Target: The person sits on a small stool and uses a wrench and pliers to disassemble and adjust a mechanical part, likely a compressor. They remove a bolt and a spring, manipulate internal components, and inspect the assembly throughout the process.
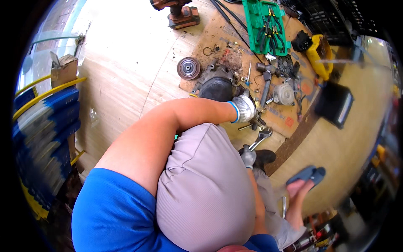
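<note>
My left hand [244, 109], in a white-grey work glove with a blue cuff, is curled beside a dirty compressor-like machine part [216, 86] that lies on cardboard. Its fingers are closed against the part's right side; what they hold is hidden. Lower down, my right hand [248, 157], in a grey glove, grips the handle of a metal adjustable wrench [261, 137]. The wrench's jaw points up and to the right, toward several small loose tools. A round pulley [189, 68] rests just left of the machine part.
A hammer [266, 84] and a round metal part [284, 94] lie on the oily cardboard [275, 119]. Beyond are a green case of pliers [265, 29], a cordless tool [182, 17] and a yellow container [320, 56]. Another person's slippered feet [306, 176] are at right.
</note>
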`<state>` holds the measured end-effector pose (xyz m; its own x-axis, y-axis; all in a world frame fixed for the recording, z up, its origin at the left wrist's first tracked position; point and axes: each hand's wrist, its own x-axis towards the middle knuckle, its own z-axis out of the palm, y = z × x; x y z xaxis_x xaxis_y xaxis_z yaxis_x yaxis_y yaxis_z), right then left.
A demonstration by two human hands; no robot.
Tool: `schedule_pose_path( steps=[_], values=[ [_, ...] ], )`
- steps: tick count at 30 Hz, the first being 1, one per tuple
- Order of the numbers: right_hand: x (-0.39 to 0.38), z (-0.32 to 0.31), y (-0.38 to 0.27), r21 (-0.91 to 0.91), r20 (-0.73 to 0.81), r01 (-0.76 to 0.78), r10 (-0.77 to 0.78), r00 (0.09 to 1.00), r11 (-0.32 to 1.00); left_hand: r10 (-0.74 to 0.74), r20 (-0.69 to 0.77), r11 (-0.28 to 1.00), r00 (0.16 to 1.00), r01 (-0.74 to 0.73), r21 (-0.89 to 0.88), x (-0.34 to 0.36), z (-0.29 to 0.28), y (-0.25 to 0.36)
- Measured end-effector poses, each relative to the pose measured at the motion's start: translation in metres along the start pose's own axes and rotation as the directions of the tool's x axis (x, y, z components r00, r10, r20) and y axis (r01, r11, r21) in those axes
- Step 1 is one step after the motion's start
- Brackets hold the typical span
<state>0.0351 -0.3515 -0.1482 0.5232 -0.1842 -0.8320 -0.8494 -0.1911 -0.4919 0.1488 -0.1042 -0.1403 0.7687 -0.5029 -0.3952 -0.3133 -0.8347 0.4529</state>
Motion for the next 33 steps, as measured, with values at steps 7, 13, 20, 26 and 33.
schedule_pose_path(
  steps=[7, 13, 20, 26, 33],
  values=[
    [-0.016, -0.065, -0.116, -0.334, 0.239, -0.123, 0.210, 0.948, 0.935, 0.029, 0.005, 0.999, 1.000, -0.029, 0.015, 0.000, -0.007, -0.003],
    [-0.013, -0.076, -0.159, -0.594, 0.246, -0.134, 0.337, 0.909, 0.794, 0.021, 0.063, 0.999, 0.998, -0.023, 0.045, -0.003, -0.011, -0.002],
    [-0.009, -0.072, -0.169, -0.630, 0.276, -0.124, 0.370, 0.887, 0.766, 0.030, 0.029, 0.998, 0.999, -0.032, 0.057, -0.007, -0.014, -0.002],
    [0.007, -0.079, -0.172, -0.673, 0.340, -0.071, 0.394, 0.854, 0.736, 0.039, 0.032, 0.999, 0.999, -0.040, 0.014, -0.010, -0.020, -0.002],
    [0.014, -0.066, -0.170, -0.644, 0.249, -0.205, 0.456, 0.855, 0.737, 0.040, 0.037, 0.999, 0.999, -0.041, 0.028, -0.006, -0.012, -0.002]
  ],
)
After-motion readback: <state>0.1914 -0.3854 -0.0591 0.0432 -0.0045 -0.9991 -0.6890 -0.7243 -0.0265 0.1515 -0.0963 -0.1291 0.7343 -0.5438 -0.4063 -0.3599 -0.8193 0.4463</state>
